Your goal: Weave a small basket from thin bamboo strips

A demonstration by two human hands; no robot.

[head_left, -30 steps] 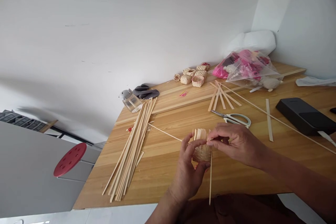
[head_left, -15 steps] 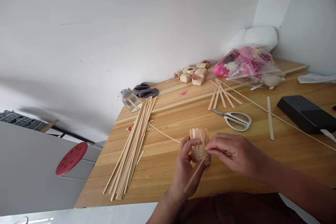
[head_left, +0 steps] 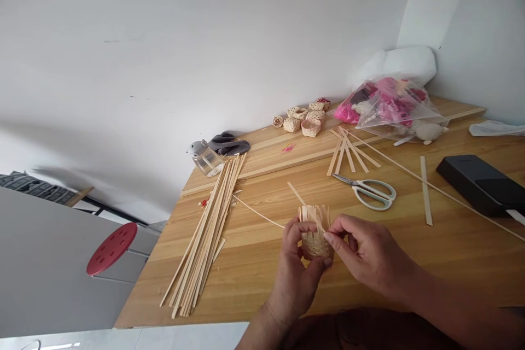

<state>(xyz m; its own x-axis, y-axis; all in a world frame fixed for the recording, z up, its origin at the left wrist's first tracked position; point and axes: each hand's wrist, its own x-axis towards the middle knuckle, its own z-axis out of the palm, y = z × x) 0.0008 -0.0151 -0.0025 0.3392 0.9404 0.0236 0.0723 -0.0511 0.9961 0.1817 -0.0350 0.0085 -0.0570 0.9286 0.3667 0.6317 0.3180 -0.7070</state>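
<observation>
A small woven basket (head_left: 315, 243) of pale wood strips, its upright ends sticking up at the top, is held over the table's near side. My left hand (head_left: 297, 265) wraps round its left side, thumb at the lower front and fingers across the upper front. At the basket's right edge, my right hand (head_left: 356, 243) pinches a thin flat strip (head_left: 298, 195), whose free end points up and left above the rim. Another narrow strip (head_left: 258, 211) runs from my left hand leftward across the tabletop.
Left lies a bundle of long strips (head_left: 209, 235). Scissors (head_left: 369, 188) rest beyond my right hand, near several short strips (head_left: 348, 153). Farther back sit small woven baskets (head_left: 310, 127) and a plastic bag (head_left: 389, 106). A black box (head_left: 479, 180) lies at right, a bottle (head_left: 205, 158) at back left.
The strip's free end has swung from pointing down over my left hand to pointing up and left above the basket. My right hand still pinches at the basket's right edge.
</observation>
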